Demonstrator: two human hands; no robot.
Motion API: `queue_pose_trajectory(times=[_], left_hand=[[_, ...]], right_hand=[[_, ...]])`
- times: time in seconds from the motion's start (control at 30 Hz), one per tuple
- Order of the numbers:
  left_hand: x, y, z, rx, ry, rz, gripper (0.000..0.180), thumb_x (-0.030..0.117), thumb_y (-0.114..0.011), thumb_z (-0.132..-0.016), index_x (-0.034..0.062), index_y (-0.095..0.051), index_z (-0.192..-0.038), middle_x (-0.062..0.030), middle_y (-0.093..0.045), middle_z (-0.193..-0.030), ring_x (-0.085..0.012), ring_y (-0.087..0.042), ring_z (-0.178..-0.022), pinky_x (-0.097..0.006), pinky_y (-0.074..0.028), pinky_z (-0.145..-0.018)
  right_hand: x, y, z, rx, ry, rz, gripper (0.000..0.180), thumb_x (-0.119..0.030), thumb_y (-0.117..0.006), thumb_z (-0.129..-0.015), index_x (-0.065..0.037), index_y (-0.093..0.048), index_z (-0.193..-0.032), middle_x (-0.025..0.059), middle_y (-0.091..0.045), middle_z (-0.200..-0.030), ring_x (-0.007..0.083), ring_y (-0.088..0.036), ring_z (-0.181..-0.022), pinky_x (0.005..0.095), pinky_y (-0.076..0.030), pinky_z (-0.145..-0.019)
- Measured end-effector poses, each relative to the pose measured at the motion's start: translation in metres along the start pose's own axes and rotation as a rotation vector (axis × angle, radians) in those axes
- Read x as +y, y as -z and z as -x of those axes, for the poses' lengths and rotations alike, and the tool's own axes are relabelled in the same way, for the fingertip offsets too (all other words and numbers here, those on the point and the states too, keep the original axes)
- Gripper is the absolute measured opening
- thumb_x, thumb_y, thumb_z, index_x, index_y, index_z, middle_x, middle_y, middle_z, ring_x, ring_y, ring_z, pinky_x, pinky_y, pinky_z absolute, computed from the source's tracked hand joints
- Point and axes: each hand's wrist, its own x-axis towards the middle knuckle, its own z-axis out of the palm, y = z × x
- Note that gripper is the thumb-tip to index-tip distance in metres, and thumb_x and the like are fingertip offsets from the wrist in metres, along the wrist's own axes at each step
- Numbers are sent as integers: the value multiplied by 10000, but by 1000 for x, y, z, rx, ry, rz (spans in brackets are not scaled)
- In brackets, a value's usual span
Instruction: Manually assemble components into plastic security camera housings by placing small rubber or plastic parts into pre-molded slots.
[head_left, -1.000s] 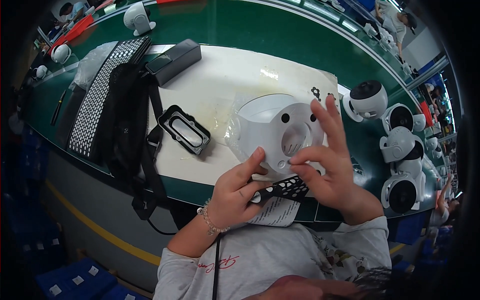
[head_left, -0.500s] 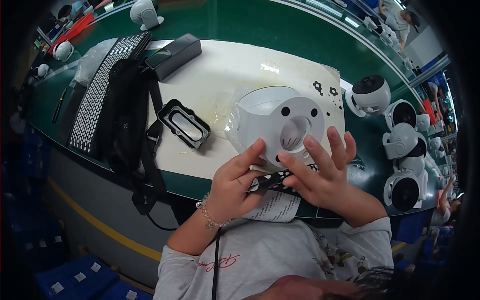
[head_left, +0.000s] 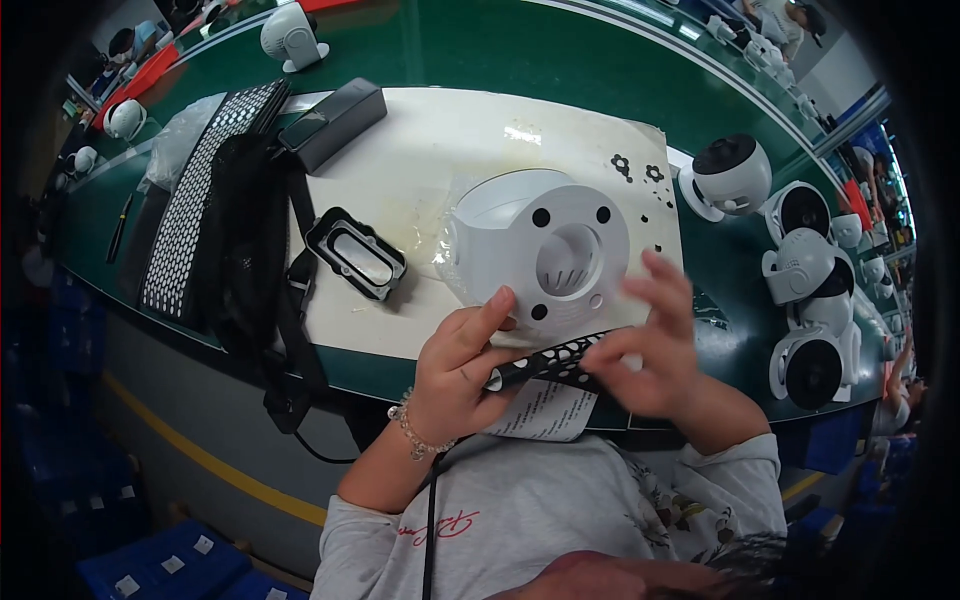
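Note:
A white plastic camera housing (head_left: 475,225) lies on the pale work mat, its round base facing up. Black round pads sit in three of the base's small recesses; the fourth, at its lower right, shows pale. My left hand (head_left: 465,365) is closed on a curled black sheet of round pads (head_left: 545,362) with white round holes, its index finger pointing up beside the base. At the sheet's right end, my right hand (head_left: 650,350) pinches with thumb and index finger, the other fingers raised and blurred. Whether a loose pad is between its fingertips cannot be made out.
On the mat (head_left: 450,120) lie a black-rimmed oval part (head_left: 357,253), a grey box (head_left: 335,125) and several black pad scraps. A black bag (head_left: 245,220) and dotted sheets (head_left: 190,215) are at left. Several white cameras (head_left: 725,175) stand at right.
My right hand has moved from the base's lower edge down to the sheet, uncovering the base's lower right recess. In the picture, the housing sits slightly further left.

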Motion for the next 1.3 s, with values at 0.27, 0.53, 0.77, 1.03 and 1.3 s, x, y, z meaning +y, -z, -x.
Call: queue_pose_trajectory(times=[0.27,0.53,0.77,1.03,1.3], left_hand=[[-2,-3,-3,15,34,-95,193,-5,-675,-567,-28,-620,-751,-151,-470,-1233,-221,-588,-747,-293,-484,-641],[0,-5,-3,24,48,-85,157,-2,-681,-579,-43,-612,-714,-166,-456,-1240,-224,-600,-717,-292,-489,-612],[1,-1,-3,-6,36,-65,218,6,-686,-562,-28,-613,-764,-179,-428,-1266,-257,-594,-785,-297,-491,-637],[-3,13,7,-67,36,43,338,38,-692,-546,33,-623,-878,-161,-473,-1224,-287,-542,-995,-302,-490,-690],[4,12,-3,-157,48,23,313,2,-683,-534,33,-617,-839,-156,-487,-1205,-226,-549,-827,-276,-471,-653]], right_hand=[[21,-8,1,69,-333,-253,153,-263,-616,-780,-135,-660,-851,136,-348,-1334,327,-269,-1247,425,-207,-1005],[37,-2,22,52,270,604,425,-514,-466,-816,-190,-608,-1050,119,-452,-1195,257,-359,-1167,423,-203,-976],[16,4,-12,6,-835,-780,457,-285,-599,-793,-14,-468,-1138,79,-504,-1120,183,-454,-1061,326,-326,-920],[78,37,-63,196,-851,-1031,380,-107,-619,-730,15,-495,-1067,54,-574,-917,127,-555,-839,227,-430,-761],[279,15,-83,-252,-490,1089,237,-74,-477,-765,-39,-584,-974,132,-552,-964,306,-532,-894,376,-447,-760]])
